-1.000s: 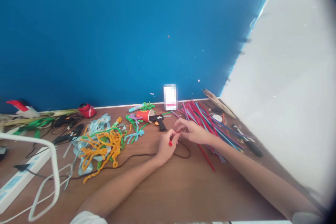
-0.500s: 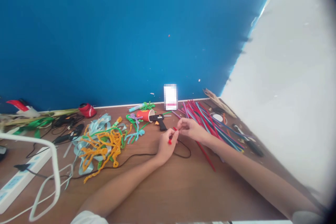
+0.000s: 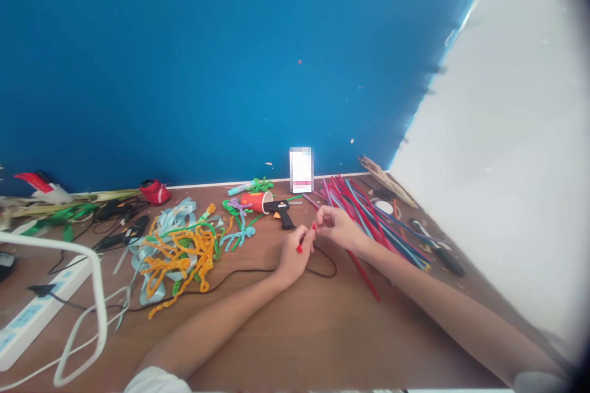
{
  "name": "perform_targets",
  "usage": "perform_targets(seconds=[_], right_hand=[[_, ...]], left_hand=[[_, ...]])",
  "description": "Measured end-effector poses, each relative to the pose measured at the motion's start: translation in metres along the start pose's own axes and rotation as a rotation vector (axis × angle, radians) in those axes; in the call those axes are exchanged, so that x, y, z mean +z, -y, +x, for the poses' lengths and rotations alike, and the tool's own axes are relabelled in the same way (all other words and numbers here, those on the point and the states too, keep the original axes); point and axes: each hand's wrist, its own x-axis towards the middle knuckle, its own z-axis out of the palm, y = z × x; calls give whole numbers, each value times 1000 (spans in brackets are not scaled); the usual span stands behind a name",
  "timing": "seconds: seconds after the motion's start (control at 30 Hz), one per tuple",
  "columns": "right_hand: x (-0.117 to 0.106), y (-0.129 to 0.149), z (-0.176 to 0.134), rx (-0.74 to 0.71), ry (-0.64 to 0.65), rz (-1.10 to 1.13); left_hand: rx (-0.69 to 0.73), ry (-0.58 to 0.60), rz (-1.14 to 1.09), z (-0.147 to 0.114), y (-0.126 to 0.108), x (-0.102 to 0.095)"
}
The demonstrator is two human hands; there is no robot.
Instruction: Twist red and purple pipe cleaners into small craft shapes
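Note:
My left hand (image 3: 295, 253) is closed on a short red pipe cleaner (image 3: 300, 249), whose curled end sticks out below the fingers. Just to the right, my right hand (image 3: 338, 227) pinches at the upper part of the same red piece, with the fingertips of both hands almost touching. Most of the piece is hidden by my fingers. Right behind my hands lies a black glue gun (image 3: 282, 212), its nozzle pointing right, beside a red paper cup (image 3: 255, 201) on its side. Long red, purple and blue pipe cleaners (image 3: 373, 221) spread beneath my right forearm.
Orange pipe cleaners (image 3: 196, 252) lie tangled with light blue ribbon (image 3: 177, 221) to the left. A white power strip (image 3: 41, 307) and a bent white tube (image 3: 98, 295) occupy the near left. Scissors (image 3: 440, 249) rest at the right. A blue partition (image 3: 230, 73) stands behind.
The red tip between my hands shows less, as my right fingertips have shifted slightly on it. The whole view has drifted a little; the other things lie as before.

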Motion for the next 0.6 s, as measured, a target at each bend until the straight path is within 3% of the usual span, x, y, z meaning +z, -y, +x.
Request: perform_targets(seconds=[0.13, 0.33, 0.6], right_hand=[[2, -2, -1, -54, 2, -38], [0, 2, 0, -22, 80, -77], [-3, 6, 1, -43, -6, -173]], left_hand=[[-4, 11, -40, 0, 0, 1], [-7, 7, -81, 3, -1, 0], [59, -1, -83, 1, -4, -1]])
